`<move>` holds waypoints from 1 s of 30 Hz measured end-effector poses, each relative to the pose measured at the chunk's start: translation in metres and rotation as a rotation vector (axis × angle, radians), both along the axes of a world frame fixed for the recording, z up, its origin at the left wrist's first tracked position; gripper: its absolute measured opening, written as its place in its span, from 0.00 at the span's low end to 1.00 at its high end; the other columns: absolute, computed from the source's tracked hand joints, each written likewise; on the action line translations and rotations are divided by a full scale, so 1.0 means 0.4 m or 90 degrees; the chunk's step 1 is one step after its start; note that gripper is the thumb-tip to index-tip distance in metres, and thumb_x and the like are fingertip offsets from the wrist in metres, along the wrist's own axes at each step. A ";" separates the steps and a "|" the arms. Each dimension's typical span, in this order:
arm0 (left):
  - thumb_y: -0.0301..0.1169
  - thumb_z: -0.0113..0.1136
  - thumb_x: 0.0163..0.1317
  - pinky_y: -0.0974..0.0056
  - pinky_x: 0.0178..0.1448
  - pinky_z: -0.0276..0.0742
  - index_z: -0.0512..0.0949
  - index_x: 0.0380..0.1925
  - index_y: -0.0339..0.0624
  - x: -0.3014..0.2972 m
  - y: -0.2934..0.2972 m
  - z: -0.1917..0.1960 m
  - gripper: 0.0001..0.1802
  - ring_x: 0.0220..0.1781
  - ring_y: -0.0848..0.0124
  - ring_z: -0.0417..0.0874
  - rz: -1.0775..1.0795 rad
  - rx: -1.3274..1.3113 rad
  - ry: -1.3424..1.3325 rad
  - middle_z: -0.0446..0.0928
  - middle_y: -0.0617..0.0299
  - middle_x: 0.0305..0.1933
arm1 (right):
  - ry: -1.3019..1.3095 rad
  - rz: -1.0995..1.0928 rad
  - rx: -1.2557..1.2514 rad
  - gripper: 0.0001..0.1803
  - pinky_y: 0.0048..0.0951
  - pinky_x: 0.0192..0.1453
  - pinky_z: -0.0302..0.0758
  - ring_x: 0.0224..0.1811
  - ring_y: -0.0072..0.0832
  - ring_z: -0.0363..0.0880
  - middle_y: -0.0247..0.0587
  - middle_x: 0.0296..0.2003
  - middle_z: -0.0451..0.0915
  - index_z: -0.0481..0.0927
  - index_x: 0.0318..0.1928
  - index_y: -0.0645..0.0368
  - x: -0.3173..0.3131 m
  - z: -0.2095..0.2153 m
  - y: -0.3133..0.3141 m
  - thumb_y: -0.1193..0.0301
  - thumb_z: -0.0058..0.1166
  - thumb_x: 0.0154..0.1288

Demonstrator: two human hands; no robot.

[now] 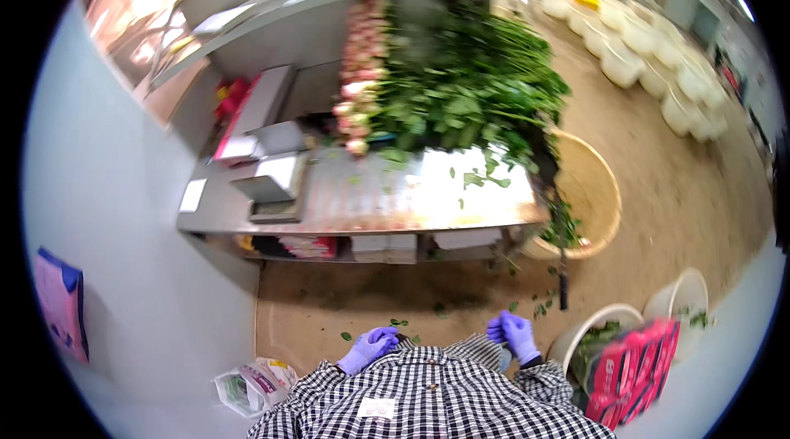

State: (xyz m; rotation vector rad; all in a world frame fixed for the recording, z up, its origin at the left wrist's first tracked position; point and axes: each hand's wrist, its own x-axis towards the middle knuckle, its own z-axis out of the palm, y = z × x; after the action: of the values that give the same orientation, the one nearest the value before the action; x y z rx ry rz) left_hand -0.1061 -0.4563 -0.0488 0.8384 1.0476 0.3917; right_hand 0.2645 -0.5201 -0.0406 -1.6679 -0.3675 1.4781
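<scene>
Both my hands wear purple gloves and are low in front of my checked shirt (432, 385). My left hand (372, 348) has its fingers curled together beside the shirt's front edge; anything inside them is hidden. On the other side, my right hand (515, 335) is closed too, close to the shirt's hem, and its contents cannot be made out. Beyond them stands a metal table (370, 192), apart from both hands. Across its back lies a heap of leafy green stems (461, 77), with pale pink rose heads (360, 102) lined up along the left end.
A metal holder (276, 184) stands on the table's left. At its right are a yellow bin (605, 184) with leaves and a dark bar (563, 266). Near my right are white buckets (568, 340) and a pink-red bag (629, 373). Loose leaves (440, 307) dot the floor.
</scene>
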 end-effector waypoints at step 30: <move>0.28 0.47 0.69 0.63 0.68 0.65 0.68 0.61 0.33 -1.218 1.178 0.357 0.21 0.63 0.66 0.72 0.471 0.577 0.451 0.73 0.59 0.62 | -0.998 0.774 0.706 0.06 0.42 0.28 0.77 0.27 0.40 0.83 0.45 0.25 0.82 0.83 0.29 0.53 -1.556 0.486 2.046 0.70 0.53 0.55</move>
State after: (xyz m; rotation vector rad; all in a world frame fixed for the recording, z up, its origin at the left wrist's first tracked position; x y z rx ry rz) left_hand -0.5932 0.0149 0.0939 1.4267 1.8900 1.3238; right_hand -0.3579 0.2982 0.1536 -1.1569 -2.7112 -0.0797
